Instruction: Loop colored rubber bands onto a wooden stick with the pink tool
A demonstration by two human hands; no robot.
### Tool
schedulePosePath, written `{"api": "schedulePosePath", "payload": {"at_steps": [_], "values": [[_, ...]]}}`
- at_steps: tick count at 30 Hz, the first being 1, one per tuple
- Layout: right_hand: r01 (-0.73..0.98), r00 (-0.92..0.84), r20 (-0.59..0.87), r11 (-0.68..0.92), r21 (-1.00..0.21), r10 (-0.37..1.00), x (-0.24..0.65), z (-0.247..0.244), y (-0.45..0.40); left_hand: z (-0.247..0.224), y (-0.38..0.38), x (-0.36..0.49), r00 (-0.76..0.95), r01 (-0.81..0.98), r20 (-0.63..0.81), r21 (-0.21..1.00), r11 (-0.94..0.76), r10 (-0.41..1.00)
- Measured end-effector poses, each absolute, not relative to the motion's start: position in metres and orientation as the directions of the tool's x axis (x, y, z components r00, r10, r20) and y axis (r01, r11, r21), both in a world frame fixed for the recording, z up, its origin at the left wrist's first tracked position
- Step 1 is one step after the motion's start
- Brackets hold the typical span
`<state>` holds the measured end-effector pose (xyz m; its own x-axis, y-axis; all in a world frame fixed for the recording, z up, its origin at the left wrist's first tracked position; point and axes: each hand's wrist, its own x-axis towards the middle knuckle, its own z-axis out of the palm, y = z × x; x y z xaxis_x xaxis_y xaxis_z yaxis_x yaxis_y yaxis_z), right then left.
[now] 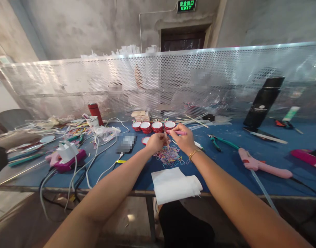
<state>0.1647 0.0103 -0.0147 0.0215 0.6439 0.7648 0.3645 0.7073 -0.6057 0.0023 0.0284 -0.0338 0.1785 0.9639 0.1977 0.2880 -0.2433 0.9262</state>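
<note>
My right hand (183, 138) is closed around a pink pen-like tool (180, 132), its tip pointing left toward my other hand. My left hand (157, 142) pinches a small, thin light-coloured piece (166, 137) that stands between the two hands; its details are too small to tell. Just below both hands lies a loose pile of colourful small loops (169, 156). Behind them stand several red round containers with white tops (157, 126). A folded white cloth (176, 186) lies at the table's front edge.
The blue table (220, 165) holds a pink glue gun (261, 166), green-handled pliers (222, 141) and a black bottle (263, 103) at right. Leftward are a phone (126, 143), cables, a pink power strip (70, 162) and a red bottle (95, 113). A perforated metal screen (152, 75) runs behind.
</note>
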Motion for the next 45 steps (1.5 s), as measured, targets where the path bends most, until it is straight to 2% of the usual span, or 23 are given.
{"api": "schedulePosePath", "payload": {"at_steps": [12, 36, 41, 45], "values": [[0.364, 0.023, 0.756, 0.699, -0.616, 0.654, 0.165, -0.015, 0.012, -0.030, 0.027, 0.003, 0.160, 0.340, 0.183, 0.912, -0.229, 0.970], [0.372, -0.001, 0.772, 0.717, -0.589, 0.635, 0.164, -0.013, 0.009, -0.020, 0.017, 0.008, 0.145, 0.255, 0.138, 0.951, -0.172, 0.980], [0.390, 0.036, 0.768, 0.698, -0.600, 0.640, 0.165, -0.014, 0.010, -0.021, 0.018, 0.007, 0.134, 0.269, 0.120, 0.951, -0.152, 0.984], [0.355, -0.011, 0.774, 0.726, -0.589, 0.633, 0.164, -0.014, 0.009, -0.022, 0.019, 0.007, 0.146, 0.276, 0.147, 0.944, -0.183, 0.978]]}}
